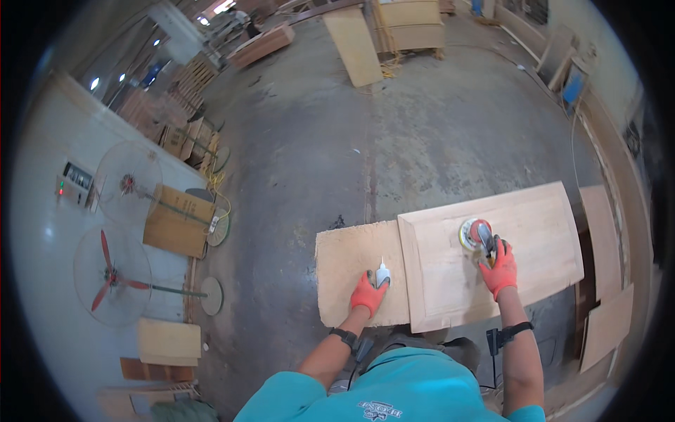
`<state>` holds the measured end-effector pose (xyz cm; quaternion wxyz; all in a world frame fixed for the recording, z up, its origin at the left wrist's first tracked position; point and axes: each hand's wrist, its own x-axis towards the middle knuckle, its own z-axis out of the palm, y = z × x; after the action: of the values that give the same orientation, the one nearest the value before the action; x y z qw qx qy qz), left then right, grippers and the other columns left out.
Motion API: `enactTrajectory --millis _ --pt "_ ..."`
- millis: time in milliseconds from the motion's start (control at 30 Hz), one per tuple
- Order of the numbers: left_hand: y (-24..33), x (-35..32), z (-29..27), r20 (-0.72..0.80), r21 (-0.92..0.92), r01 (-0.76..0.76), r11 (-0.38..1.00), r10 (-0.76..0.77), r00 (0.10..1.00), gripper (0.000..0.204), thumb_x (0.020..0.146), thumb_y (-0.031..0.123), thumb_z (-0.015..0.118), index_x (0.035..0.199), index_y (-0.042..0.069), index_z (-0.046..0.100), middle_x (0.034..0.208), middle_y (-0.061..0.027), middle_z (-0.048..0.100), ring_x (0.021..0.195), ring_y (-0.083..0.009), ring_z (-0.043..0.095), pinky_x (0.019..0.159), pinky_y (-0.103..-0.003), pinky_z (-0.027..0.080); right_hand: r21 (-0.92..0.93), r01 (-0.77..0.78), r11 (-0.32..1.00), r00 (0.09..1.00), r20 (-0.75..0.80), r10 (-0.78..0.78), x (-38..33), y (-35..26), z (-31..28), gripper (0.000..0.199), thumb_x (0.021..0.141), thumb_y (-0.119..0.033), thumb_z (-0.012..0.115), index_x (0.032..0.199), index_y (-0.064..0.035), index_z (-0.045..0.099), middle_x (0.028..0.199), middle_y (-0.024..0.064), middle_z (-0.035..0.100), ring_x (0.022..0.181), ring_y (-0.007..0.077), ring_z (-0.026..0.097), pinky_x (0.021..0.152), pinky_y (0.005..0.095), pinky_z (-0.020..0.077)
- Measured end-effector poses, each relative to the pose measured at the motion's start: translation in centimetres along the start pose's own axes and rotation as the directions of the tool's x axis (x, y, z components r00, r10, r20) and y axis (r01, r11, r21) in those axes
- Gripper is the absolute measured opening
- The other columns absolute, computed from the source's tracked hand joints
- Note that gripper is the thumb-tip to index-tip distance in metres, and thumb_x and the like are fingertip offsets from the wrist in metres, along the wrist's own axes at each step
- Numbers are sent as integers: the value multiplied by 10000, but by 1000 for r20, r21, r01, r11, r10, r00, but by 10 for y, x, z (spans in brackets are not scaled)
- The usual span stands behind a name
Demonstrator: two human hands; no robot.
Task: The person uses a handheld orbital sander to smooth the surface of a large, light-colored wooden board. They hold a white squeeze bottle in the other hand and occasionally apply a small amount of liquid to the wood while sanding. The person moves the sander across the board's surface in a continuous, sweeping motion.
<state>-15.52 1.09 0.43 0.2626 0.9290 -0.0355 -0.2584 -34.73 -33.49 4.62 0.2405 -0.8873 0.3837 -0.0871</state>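
My left hand (368, 294), in a red glove with dark fingertips, is closed round a small white squeeze bottle (382, 273) with a thin nozzle pointing up. The bottle is over a rough-edged light board (339, 264). To the right of that board is a pale wooden panel (450, 285) with a raised, bevelled centre. My right hand (501, 272), gloved the same way, grips a round orbital sander (479, 234) with a red top. Its pad rests on the panel's face, left of the panel's middle right part. The glove hides part of the sander's handle.
Standing fans (110, 277) and a cardboard box (178, 221) line the left wall. Wooden sheets (609, 325) lean along the right wall. At the back, a tilted board (354, 48) stands beside stacked panels (410, 27). A cable (575, 144) hangs at the right.
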Motion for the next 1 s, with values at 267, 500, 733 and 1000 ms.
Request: enactTrajectory --millis 267,500,733,1000 --pt "-39 -14 28 -16 -503 60 862 -78 997 702 973 236 724 1574 36 422 1336 -126 641 1142 -200 636 1004 -339 520 -71 29 997 998 48 -26 72 -35 5 670 809 -332 829 1389 -150 546 1250 173 602 1158 389 632 969 517 530" --pt "-26 -33 47 -166 -564 -23 825 -86 982 533 1056 94 609 1552 20 428 1375 -82 589 1204 -172 578 1048 -318 471 130 231 964 920 292 -260 118 -25 12 722 840 -341 782 1477 -159 495 1400 210 515 1160 420 654 966 499 558" --pt "-32 -19 56 -296 -397 -11 918 -117 948 482 1081 194 601 1495 -22 485 1409 -126 614 1259 -212 590 1082 -346 450 330 707 625 666 -14 -746 144 -14 -16 772 808 -385 822 1479 -184 496 1418 242 487 1136 420 653 947 477 568" --pt "-2 8 63 -384 -64 185 981 -195 902 561 981 310 711 1420 -3 557 1340 -204 629 1214 -337 618 1067 -430 464 243 564 789 809 -355 -468 221 98 -87 777 769 -368 879 1417 -133 520 1366 220 519 1198 418 603 965 477 562"
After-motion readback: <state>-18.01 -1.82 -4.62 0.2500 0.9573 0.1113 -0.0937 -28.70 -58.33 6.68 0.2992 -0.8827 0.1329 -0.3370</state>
